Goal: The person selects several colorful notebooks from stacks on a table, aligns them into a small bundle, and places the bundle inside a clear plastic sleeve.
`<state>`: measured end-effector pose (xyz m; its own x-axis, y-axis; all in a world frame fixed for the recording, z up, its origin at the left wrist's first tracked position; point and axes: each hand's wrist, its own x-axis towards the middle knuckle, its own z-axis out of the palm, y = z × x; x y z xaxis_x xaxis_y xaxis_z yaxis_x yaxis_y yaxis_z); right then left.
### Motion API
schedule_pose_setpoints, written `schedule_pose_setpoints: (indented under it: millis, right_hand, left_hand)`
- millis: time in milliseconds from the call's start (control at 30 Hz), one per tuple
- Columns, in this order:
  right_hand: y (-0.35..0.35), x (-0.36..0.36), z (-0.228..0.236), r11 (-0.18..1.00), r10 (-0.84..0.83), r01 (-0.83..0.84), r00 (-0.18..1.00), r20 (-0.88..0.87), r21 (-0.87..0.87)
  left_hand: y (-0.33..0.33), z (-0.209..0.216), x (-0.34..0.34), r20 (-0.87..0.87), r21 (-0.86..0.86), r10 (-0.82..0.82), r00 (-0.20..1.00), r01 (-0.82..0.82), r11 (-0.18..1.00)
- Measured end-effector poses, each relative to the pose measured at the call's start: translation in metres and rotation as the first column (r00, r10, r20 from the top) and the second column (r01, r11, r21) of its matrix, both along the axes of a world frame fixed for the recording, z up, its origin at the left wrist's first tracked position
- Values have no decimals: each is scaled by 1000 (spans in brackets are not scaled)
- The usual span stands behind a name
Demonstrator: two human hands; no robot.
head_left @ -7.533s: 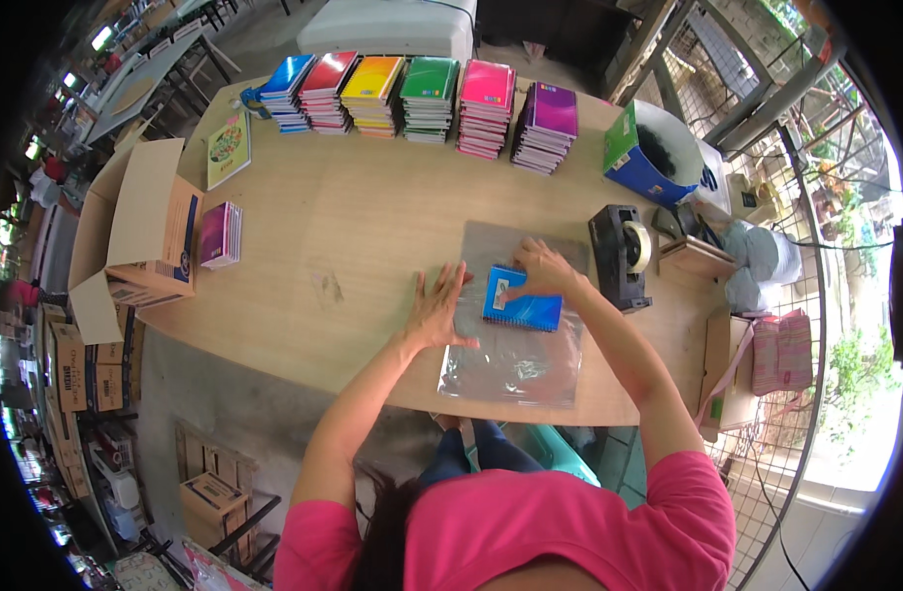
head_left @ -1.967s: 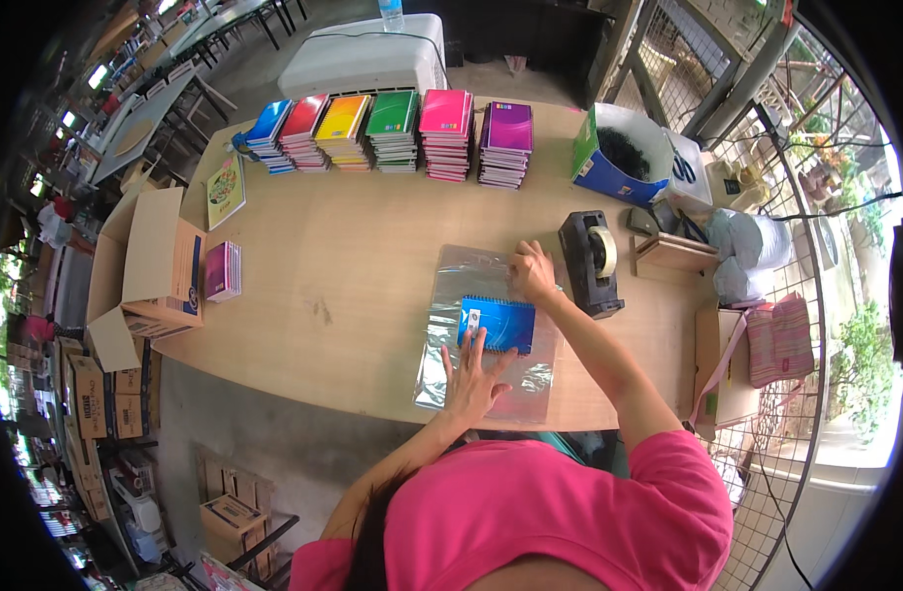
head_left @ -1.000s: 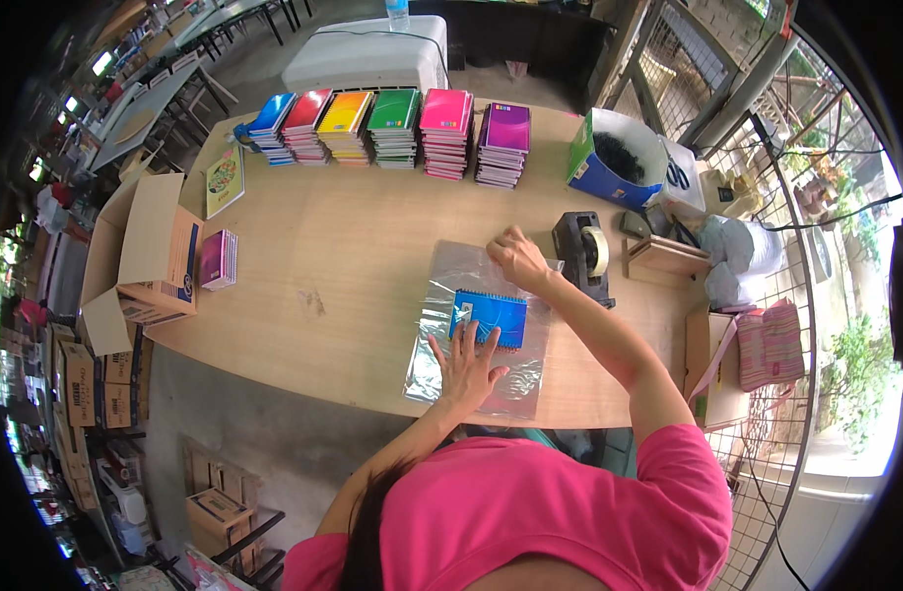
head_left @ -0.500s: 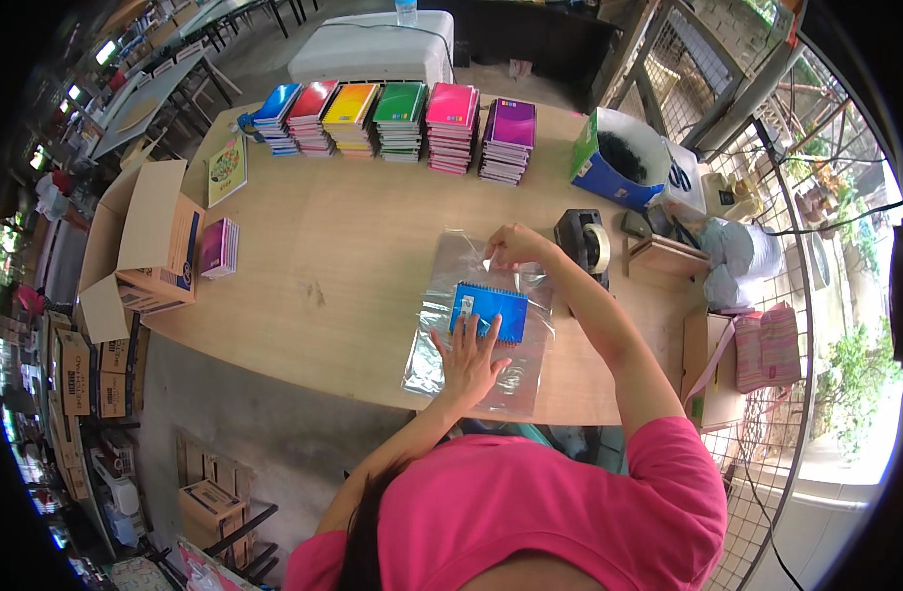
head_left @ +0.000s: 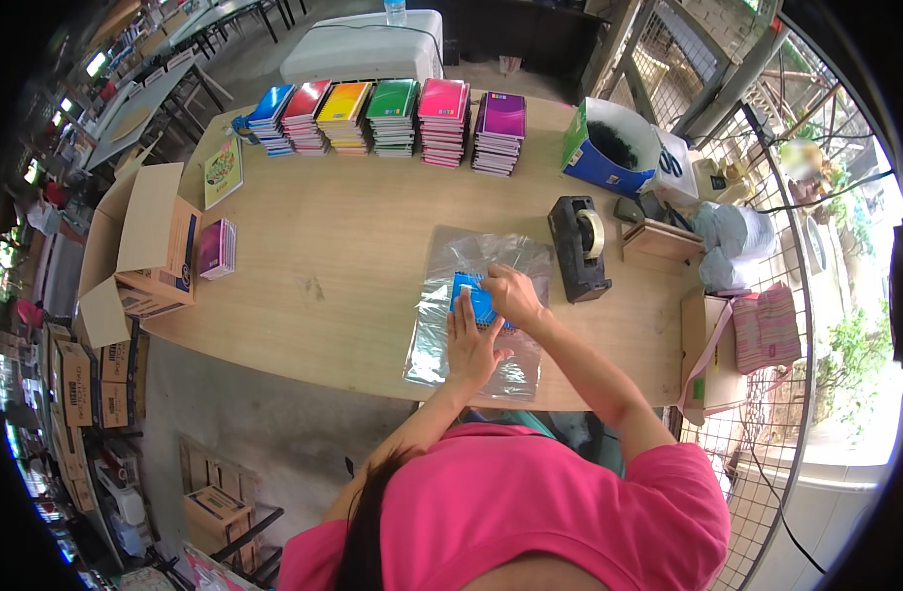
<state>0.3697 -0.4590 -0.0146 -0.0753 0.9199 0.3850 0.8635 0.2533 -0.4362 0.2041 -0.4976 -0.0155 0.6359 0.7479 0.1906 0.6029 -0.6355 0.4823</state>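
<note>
A small blue spiral notebook (head_left: 461, 282) lies on clear plastic sheeting (head_left: 431, 340) near the table's front edge. My left hand (head_left: 471, 350) presses on its near left part with outstretched fingers. Over the notebook's right side, my right hand (head_left: 512, 295) is closed with its fingers curled down. What is between those fingers, if anything, is hidden. Both hands cover much of the notebook. Just right of the plastic stands a black tape dispenser (head_left: 569, 246) with a roll of tape (head_left: 590, 234).
Notebook stacks line the far edge, including a green stack (head_left: 393, 103) and a purple stack (head_left: 500, 118). An open carton (head_left: 156, 236) and a small purple notebook stack (head_left: 217, 248) stand at left. A blue box (head_left: 609, 175) and wooden block (head_left: 660, 241) stand at right.
My right hand has moved from the plastic's far edge nearer, onto the notebook, and its fingers have curled in. My left hand stays on the notebook. The whole view has shifted slightly.
</note>
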Motion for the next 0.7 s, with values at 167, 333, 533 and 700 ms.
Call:
schedule_pose_setpoints:
  millis: [167,333,533,700]
  right_hand:
    - [-12,-21,-10,984,-172,173,985,-30,35]
    - [-15,-29,-14,972,-229,230,973,-27,46]
    - [-21,-36,-11,957,-289,289,957,-9,26]
    - [-30,-48,-8,954,-298,300,953,46,-29]
  left_hand:
    - [5,-9,5,-43,-5,-11,999,11,1000]
    - [10,-14,11,-92,-37,2,996,-6,999]
    - [16,-27,15,-88,-41,12,996,-16,999]
    - [17,-32,22,-125,-10,81,989,-83,997]
